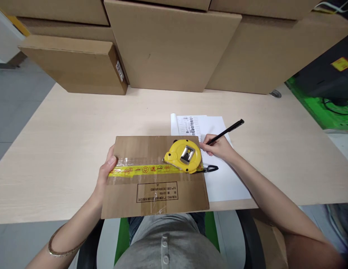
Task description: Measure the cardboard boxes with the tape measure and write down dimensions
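Note:
A brown cardboard box (123, 201) with yellow printed tape across its top sits at the table's near edge. My left hand (105, 170) grips its left side, thumb on the top face and the other fingers mostly hidden. On the box's right part lies a yellow tape measure (181, 155), its black wrist strap (211, 169) hanging past the box edge. My right hand (217, 147) is closed around a black pen (230, 129), held slanted over white paper (224, 186). The box covers part of the paper, and a printed sheet (187, 125) shows behind it.
Large cardboard boxes (174, 48) stand along the table's (64, 149) far side, with a smaller box (78, 71) at the far left. Beyond the right edge are a dark case (325, 78) and a green surface (339, 116). Chair armrests flank my body.

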The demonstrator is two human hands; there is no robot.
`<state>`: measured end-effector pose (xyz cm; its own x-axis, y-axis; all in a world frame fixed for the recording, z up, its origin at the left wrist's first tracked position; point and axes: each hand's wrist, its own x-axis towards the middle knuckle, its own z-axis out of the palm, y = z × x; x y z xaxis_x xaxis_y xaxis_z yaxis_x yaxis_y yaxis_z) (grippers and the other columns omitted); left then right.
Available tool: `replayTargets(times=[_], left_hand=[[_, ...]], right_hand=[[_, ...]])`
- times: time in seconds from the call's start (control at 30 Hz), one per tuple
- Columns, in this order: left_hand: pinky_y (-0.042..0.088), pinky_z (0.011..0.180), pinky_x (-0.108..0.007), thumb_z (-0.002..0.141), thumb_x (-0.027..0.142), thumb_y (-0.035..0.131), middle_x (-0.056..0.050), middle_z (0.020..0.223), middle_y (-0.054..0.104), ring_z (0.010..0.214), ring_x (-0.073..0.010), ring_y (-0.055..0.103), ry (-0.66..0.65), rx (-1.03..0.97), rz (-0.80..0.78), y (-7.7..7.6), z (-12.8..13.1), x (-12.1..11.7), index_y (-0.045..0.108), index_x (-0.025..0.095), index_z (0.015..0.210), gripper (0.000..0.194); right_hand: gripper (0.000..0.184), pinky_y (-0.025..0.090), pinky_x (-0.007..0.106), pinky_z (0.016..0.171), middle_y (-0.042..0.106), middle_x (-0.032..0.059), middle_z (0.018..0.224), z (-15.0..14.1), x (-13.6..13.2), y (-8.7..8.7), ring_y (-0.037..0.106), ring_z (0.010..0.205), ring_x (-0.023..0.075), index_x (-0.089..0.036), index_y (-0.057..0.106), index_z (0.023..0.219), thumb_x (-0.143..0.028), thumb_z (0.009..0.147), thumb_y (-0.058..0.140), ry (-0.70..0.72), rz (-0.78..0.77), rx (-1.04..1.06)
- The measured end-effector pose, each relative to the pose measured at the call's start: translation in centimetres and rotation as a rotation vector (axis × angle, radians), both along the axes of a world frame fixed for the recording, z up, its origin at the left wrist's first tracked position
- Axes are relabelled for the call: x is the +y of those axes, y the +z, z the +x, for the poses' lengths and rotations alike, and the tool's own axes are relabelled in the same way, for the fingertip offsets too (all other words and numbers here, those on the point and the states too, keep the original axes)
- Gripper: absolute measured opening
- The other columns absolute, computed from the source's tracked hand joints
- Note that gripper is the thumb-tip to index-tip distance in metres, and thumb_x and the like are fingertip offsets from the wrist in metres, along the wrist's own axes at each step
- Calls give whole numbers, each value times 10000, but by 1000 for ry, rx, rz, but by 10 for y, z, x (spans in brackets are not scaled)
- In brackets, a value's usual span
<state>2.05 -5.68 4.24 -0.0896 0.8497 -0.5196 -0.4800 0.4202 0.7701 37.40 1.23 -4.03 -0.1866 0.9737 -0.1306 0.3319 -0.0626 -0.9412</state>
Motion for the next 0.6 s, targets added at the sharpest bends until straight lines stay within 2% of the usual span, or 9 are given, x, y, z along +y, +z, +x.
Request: replayTargets(times=[0.13,0.6], left_hand=[[635,792,-413,604,511,884,-15,1077,816,1075,-404,751,-12,36,20,-1,-2,-1,690,300,1156,622],[632,806,-429,588,537,897,-23,1041,814,1088,-416,741,-22,59,37,1,0,0,697,303,1165,654]], right_hand=[[465,359,245,409,556,-29,470,1,-1,1,466,388,91,-219,548,610,-540,810,818,3,-3,1],[483,379,254,409,562,-17,466,1,-1,3,474,398,101,-220,573,606,-590,773,834,-19,-13,6]])
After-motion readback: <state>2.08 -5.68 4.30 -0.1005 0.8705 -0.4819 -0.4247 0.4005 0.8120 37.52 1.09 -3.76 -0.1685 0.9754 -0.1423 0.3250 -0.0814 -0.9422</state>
